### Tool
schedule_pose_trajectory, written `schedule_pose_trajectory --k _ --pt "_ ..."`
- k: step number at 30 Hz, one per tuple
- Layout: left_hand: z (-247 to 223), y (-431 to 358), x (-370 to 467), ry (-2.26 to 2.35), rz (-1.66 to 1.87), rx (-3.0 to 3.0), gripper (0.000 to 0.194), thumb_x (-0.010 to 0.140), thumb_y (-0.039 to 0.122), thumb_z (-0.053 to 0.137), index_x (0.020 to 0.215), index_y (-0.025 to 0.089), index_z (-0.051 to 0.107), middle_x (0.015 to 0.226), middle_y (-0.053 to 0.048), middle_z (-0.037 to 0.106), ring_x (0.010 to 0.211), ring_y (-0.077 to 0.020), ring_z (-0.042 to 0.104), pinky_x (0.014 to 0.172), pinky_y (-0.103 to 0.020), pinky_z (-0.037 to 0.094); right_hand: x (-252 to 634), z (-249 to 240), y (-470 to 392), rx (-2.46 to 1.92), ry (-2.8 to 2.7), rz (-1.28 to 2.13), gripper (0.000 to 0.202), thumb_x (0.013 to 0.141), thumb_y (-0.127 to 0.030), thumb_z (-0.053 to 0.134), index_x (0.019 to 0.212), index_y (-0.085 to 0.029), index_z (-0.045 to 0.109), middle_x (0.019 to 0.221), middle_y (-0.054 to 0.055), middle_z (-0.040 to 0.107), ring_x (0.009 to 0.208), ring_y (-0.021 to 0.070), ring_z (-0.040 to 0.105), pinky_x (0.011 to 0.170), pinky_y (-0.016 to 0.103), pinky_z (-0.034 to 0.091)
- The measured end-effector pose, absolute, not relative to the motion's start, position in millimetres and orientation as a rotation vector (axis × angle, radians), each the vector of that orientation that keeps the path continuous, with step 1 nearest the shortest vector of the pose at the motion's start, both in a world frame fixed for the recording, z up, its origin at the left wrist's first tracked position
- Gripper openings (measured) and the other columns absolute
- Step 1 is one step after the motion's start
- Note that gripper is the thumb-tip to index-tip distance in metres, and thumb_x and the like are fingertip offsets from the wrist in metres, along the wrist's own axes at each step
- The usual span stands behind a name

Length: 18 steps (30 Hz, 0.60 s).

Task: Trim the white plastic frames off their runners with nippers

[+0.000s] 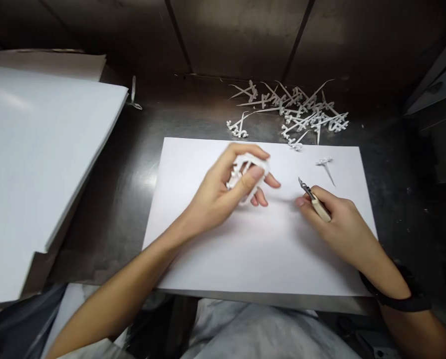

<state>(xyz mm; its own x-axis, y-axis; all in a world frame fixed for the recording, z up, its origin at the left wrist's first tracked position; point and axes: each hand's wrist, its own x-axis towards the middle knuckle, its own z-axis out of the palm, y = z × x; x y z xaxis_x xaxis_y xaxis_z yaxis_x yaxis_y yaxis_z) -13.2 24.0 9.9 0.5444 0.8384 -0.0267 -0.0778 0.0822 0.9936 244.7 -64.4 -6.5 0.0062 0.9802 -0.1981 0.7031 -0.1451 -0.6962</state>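
Observation:
My left hand (223,192) is closed around a white openwork plastic part (250,162), held above a white sheet (193,264). Motion blur and my fingers hide much of the part's shape. In my right hand (338,224) is a pair of small nippers (320,208) with pale handles, the metal jaws pointing up and away from me. Beyond the nippers, a thin white plastic sprue piece (325,163) lies on the sheet. The two hands are apart, with the nippers to the right of the white part.
A loose heap of white plastic sprue scraps (301,114) lies on the dark metal table (114,199) behind the sheet. At the left stands a stack of large white sheets (51,139). A metal wall (241,35) closes off the back.

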Motion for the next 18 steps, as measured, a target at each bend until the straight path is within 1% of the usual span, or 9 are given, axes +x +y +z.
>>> schedule_pose_trajectory --k 2,4,7,8,10,11,13,15,18 --pt "17.1 33.1 -21.4 0.92 0.822 1.38 0.027 0.113 0.041 0.061 0.134 0.028 0.049 0.111 -0.002 0.078 0.075 -0.0136 0.072 0.077 -0.028 0.059 244.1 -10.5 -64.1 -1.904 -1.764 0.92 0.037 0.112 -0.046 0.059 0.084 -0.024 0.048 0.065 -0.006 0.041 0.059 0.0183 0.038 0.058 0.032 0.031" --pt "24.9 38.9 -31.6 1.14 0.751 1.589 0.028 0.111 0.046 0.063 0.13 0.026 0.056 0.106 -0.002 0.077 0.078 -0.0154 0.07 0.077 -0.028 0.055 243.7 -13.7 -64.3 -1.898 -1.789 0.916 0.037 0.111 -0.047 0.058 0.084 -0.025 0.047 0.064 -0.007 0.043 0.058 0.0184 0.04 0.057 0.032 0.032" --pt "33.5 35.4 -43.8 1.419 0.419 2.03 0.033 0.106 0.051 0.071 0.12 0.021 0.066 0.105 -0.005 0.076 0.09 -0.0229 0.071 0.082 -0.033 0.05 243.1 -16.0 -65.6 -1.88 -1.828 0.911 0.037 0.11 -0.048 0.057 0.084 -0.025 0.045 0.065 -0.006 0.046 0.058 0.019 0.042 0.057 0.033 0.032" --pt "34.6 31.3 -45.7 1.464 0.283 2.123 0.037 0.104 0.053 0.075 0.12 0.02 0.067 0.108 -0.007 0.075 0.093 -0.0259 0.071 0.083 -0.035 0.049 242.8 -16.2 -66.1 -1.88 -1.845 0.9 0.038 0.11 -0.048 0.057 0.084 -0.025 0.044 0.065 -0.006 0.047 0.058 0.0193 0.042 0.058 0.033 0.032" --pt "34.3 20.9 -45.9 1.496 0.043 2.182 0.05 0.097 0.055 0.083 0.128 0.019 0.066 0.12 -0.011 0.074 0.1 -0.0312 0.072 0.082 -0.037 0.05 242.2 -16.4 -66.9 -1.886 -1.884 0.874 0.039 0.11 -0.049 0.057 0.084 -0.025 0.043 0.066 -0.006 0.048 0.058 0.0199 0.043 0.058 0.033 0.032" --pt "33.3 15.8 -44.7 1.511 -0.049 2.184 0.054 0.095 0.053 0.085 0.131 0.018 0.066 0.126 -0.012 0.072 0.103 -0.033 0.072 0.081 -0.038 0.051 241.9 -16.5 -67.2 -1.89 -1.9 0.862 0.039 0.11 -0.05 0.057 0.084 -0.025 0.042 0.066 -0.006 0.049 0.058 0.0201 0.043 0.058 0.033 0.032" --pt "31.0 7.5 -41.0 1.543 -0.159 2.191 0.053 0.095 0.044 0.087 0.136 0.019 0.065 0.132 -0.013 0.07 0.105 -0.0343 0.073 0.077 -0.038 0.05 241.4 -16.9 -67.3 -1.896 -1.927 0.842 0.039 0.109 -0.051 0.057 0.084 -0.025 0.042 0.068 -0.005 0.052 0.059 0.0204 0.045 0.059 0.034 0.031" --pt "29.5 3.2 -38.0 1.554 -0.178 2.212 0.05 0.096 0.037 0.085 0.138 0.02 0.065 0.132 -0.011 0.07 0.102 -0.0329 0.073 0.074 -0.038 0.048 240.8 -17.5 -67.2 -1.896 -1.951 0.829 0.039 0.108 -0.051 0.056 0.083 -0.025 0.042 0.069 -0.004 0.054 0.06 0.021 0.046 0.059 0.034 0.031" --pt "28.6 2.2 -36.5 1.529 -0.132 2.233 0.049 0.094 0.033 0.087 0.137 0.022 0.066 0.127 -0.009 0.071 0.1 -0.0309 0.072 0.073 -0.038 0.047 239.8 -18.4 -65.6 -1.904 -1.975 0.81 0.037 0.106 -0.052 0.055 0.083 -0.025 0.044 0.071 -0.003 0.058 0.061 0.022 0.049 0.06 0.034 0.032"
